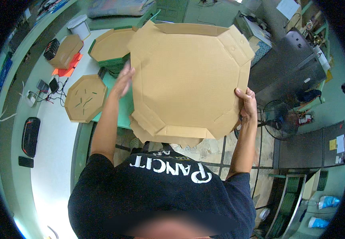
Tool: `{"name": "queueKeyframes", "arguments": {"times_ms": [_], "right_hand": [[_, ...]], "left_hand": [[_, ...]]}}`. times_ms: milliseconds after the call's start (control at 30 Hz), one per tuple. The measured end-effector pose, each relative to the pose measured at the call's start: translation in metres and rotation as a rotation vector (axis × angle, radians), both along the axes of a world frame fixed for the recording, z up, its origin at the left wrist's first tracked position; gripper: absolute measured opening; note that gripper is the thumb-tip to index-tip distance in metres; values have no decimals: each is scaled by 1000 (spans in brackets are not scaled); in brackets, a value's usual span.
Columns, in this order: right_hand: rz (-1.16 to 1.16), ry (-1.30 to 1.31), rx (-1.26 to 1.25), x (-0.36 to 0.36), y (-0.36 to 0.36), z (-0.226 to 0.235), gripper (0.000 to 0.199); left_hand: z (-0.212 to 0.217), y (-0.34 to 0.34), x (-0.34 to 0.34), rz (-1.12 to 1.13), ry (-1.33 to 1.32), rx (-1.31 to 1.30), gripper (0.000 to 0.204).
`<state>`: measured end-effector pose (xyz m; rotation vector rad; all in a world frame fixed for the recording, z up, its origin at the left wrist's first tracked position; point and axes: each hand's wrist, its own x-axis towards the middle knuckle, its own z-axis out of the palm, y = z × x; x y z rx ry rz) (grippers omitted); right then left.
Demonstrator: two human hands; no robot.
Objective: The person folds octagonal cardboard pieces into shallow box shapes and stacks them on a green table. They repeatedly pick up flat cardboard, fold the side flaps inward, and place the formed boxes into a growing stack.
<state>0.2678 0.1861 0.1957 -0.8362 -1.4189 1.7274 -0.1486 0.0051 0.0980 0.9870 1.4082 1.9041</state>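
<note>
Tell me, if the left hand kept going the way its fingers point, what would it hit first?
Probably the cardboard sheet itself: the left hand already lies against its edge, fingers pointing up toward the cardboard stack on the table beyond; depth is unclear.

You wear a black short-sleeved T-shirt [160, 195] with large white block lettering printed across the chest. The sleeves end above your elbows, so both forearms are bare. Your left hand [122, 81] and right hand [247, 104] are ungloved, with no watch, ring or band showing at either wrist.
</note>
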Motion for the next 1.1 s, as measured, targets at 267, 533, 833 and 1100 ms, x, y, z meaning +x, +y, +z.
{"name": "queueKeyframes", "arguments": {"times_ms": [267,533,833,1100], "right_hand": [[-478,-419,1079,-44,-2,-65,55],[-348,-914,1078,-74,-17,-115,69],[581,-1135,1117,-32,-54,-234,66],[616,-845,1258,-40,-53,-240,30]], "left_hand": [[-27,15,88,-85,-412,-135,50],[-132,30,107,369,-220,-354,47],[-192,-40,88,636,138,-726,69],[-132,-67,94,-537,1396,-658,43]]}}
